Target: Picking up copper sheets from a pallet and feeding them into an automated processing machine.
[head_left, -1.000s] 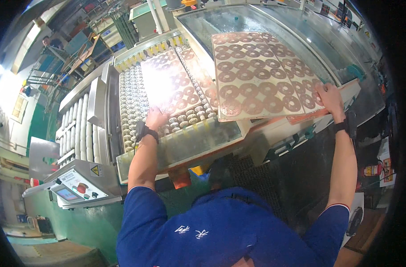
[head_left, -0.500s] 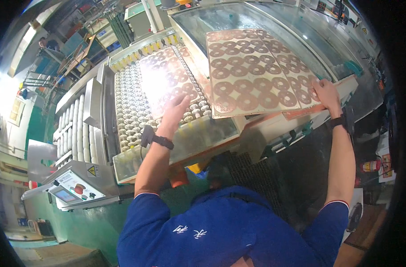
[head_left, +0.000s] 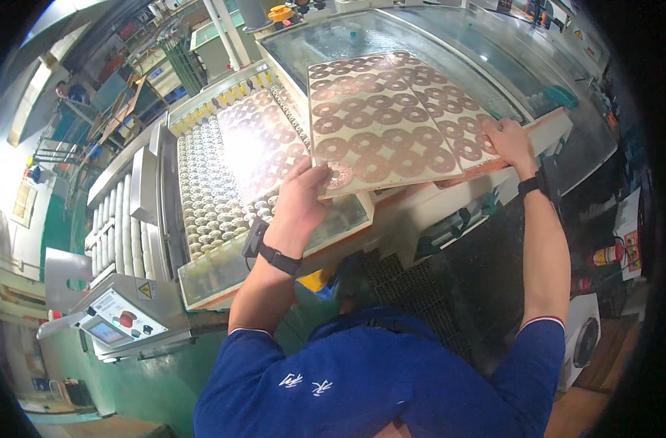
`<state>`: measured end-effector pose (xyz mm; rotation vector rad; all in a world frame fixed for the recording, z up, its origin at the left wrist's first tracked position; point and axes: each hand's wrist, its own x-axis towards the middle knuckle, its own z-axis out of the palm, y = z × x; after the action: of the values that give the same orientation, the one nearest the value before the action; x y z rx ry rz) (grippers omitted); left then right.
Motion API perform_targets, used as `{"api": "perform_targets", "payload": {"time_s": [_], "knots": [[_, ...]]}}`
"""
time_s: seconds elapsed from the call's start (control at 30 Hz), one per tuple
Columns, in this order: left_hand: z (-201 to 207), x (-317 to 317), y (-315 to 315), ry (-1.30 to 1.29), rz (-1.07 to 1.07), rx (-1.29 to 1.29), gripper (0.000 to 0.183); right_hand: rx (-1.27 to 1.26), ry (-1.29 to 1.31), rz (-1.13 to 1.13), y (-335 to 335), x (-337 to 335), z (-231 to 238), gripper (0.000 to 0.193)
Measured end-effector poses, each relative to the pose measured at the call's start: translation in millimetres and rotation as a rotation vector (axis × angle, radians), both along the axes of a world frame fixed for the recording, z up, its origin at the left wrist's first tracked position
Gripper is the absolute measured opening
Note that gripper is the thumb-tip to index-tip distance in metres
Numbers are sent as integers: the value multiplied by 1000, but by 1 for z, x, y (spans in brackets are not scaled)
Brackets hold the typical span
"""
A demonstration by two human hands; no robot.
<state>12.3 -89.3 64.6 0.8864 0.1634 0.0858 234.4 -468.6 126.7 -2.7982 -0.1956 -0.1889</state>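
A large pale panel with rows of copper-coloured rings lies over the front of the glass-topped machine. My left hand is closed on its near left corner, thumb on top. My right hand grips the right edge of the ringed sheet. A dark line divides the sheet's right part from the rest; I cannot tell whether these are two sheets. To the left, a similar ringed panel rests on the roller conveyor, partly washed out by glare. Both wrists wear dark bands.
A clear guard runs along the conveyor's front. At lower left stands a control box with a small screen and red knob. White rollers sit beyond it. A fire extinguisher is at far right. Another person appears in the far left background.
My left hand has moved from over the conveyor panel to the larger panel's near left corner and closed on it. The view has shifted; that panel now sits farther left beside the conveyor.
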Motion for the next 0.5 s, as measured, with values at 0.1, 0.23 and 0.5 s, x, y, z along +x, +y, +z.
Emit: {"api": "perform_targets", "payload": {"time_s": [0.1, 0.23, 0.5], "knots": [[-3, -3, -5, 74, 78, -16, 24, -14, 1, 5, 2, -1, 3, 72], [-2, -5, -9, 194, 155, -157, 26, -24, -2, -13, 2, 1, 0, 72], [-2, -9, 6, 86, 241, -66, 19, -18, -55, 18, -9, 11, -10, 71]]}}
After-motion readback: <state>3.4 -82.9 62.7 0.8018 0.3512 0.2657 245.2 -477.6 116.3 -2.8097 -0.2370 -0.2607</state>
